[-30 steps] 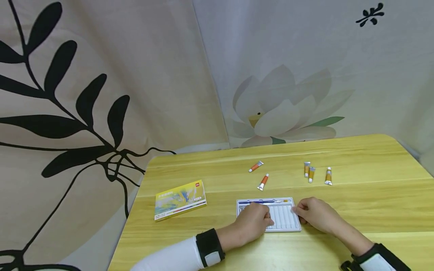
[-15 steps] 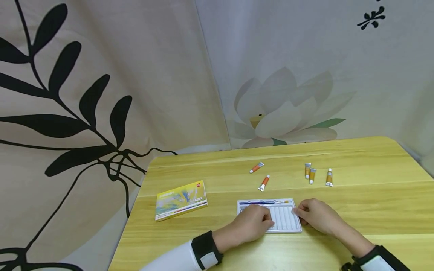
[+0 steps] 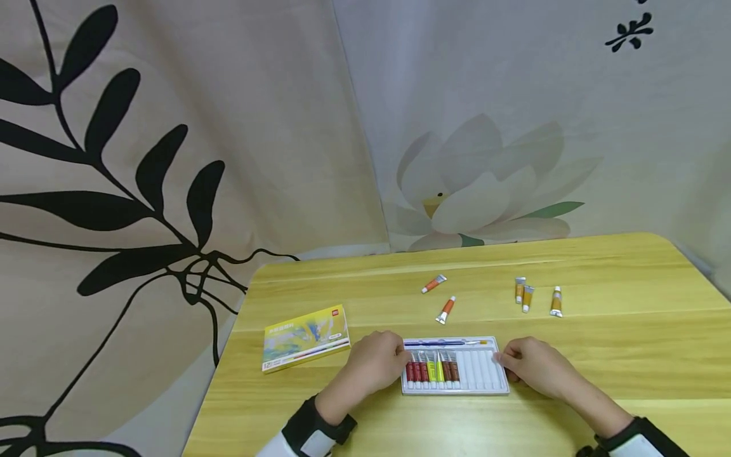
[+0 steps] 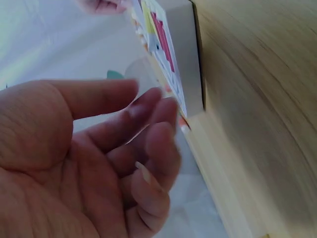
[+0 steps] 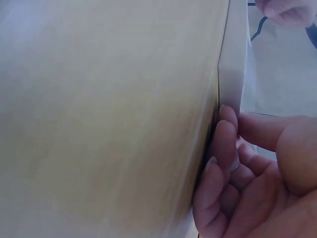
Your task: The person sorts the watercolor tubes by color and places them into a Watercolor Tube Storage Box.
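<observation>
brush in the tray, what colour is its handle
The brush handle is blue, clearest in the head view.

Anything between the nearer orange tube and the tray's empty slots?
Only the paintbrush, along the far edge of the tray; a straight line from orange tube to empty slots crosses it. Left hand and right hand are clear, at the tray's ends.

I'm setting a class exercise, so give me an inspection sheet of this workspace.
Surface: yellow wood-grain table.
Job's things: white tray, brush along its far edge; red, yellow and brown tubes in its left slots; two orange tubes and three ochre tubes loose beyond it.
Clutter: yellow box, left of the tray.
Hands: left hand loosely curled by the tray's left end, holding nothing; right hand pinches its right end.
Cables: nothing seen.
Surroundings: pale curtain printed with dark leaves and a flower.
</observation>
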Motion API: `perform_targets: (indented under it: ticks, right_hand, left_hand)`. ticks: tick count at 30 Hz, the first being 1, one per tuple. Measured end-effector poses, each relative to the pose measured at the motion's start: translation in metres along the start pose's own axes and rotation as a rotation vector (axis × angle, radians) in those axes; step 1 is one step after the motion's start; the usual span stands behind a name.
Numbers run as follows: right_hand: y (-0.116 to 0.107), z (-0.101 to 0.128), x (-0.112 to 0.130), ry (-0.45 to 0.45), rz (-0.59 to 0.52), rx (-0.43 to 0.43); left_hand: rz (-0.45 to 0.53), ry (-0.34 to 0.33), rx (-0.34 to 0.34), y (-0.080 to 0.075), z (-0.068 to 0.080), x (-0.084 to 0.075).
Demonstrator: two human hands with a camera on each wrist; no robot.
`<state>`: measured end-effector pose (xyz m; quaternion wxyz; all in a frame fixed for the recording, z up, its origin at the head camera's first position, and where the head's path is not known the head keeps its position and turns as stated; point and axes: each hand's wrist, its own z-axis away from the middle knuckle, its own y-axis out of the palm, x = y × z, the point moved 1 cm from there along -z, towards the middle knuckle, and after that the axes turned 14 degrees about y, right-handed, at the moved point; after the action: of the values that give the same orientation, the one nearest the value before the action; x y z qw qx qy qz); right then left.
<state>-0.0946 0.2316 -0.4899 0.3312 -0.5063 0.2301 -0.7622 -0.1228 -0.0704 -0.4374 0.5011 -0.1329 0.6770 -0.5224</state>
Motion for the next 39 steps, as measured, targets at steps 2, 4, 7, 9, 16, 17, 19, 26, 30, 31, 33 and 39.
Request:
perform_targets:
  ticks: [2, 4, 7, 9, 16, 17, 19, 26, 30, 31, 33, 39]
  right_hand:
    - [0.000, 0.000, 0.000, 0.002, -0.002, 0.000]
    - [0.000, 0.000, 0.000, 0.006, -0.004, -0.002]
    - [0.000, 0.000, 0.000, 0.010, -0.003, -0.001]
    - [0.001, 0.000, 0.000, 0.013, -0.004, 0.002]
    - [0.001, -0.001, 0.000, 0.019, -0.007, 0.006]
    - [0.001, -0.001, 0.000, 0.018, -0.007, 0.005]
    - [0.001, -0.001, -0.001, 0.018, -0.002, 0.003]
    - [-0.001, 0.001, -0.001, 0.010, 0.003, 0.002]
    - [-0.002, 0.002, 0.001, 0.017, 0.001, 0.003]
    - [-0.001, 0.002, 0.001, 0.018, 0.001, 0.003]
    - [-0.001, 0.002, 0.001, 0.020, 0.005, 0.003]
    - [-0.001, 0.003, 0.001, 0.003, -0.002, 0.013]
  left_hand:
    - [-0.032, -0.027, 0.023, -0.001, 0.002, 0.004]
    - [-0.060, -0.046, 0.052, -0.001, 0.004, 0.008]
    - [-0.082, -0.058, 0.081, 0.002, 0.004, 0.013]
    - [-0.081, -0.060, 0.090, 0.004, 0.003, 0.015]
    - [-0.050, -0.056, 0.087, 0.008, 0.001, 0.016]
    - [-0.047, -0.055, 0.086, 0.008, 0.001, 0.016]
    - [-0.041, -0.053, 0.088, 0.008, 0.001, 0.016]
    - [-0.025, -0.058, 0.092, 0.010, 0.000, 0.016]
    - [-0.033, -0.050, 0.086, 0.010, 0.000, 0.016]
    - [-0.034, -0.049, 0.085, 0.010, 0.000, 0.016]
    - [-0.031, -0.050, 0.084, 0.010, 0.000, 0.017]
    - [-0.005, -0.068, 0.086, 0.011, 0.001, 0.020]
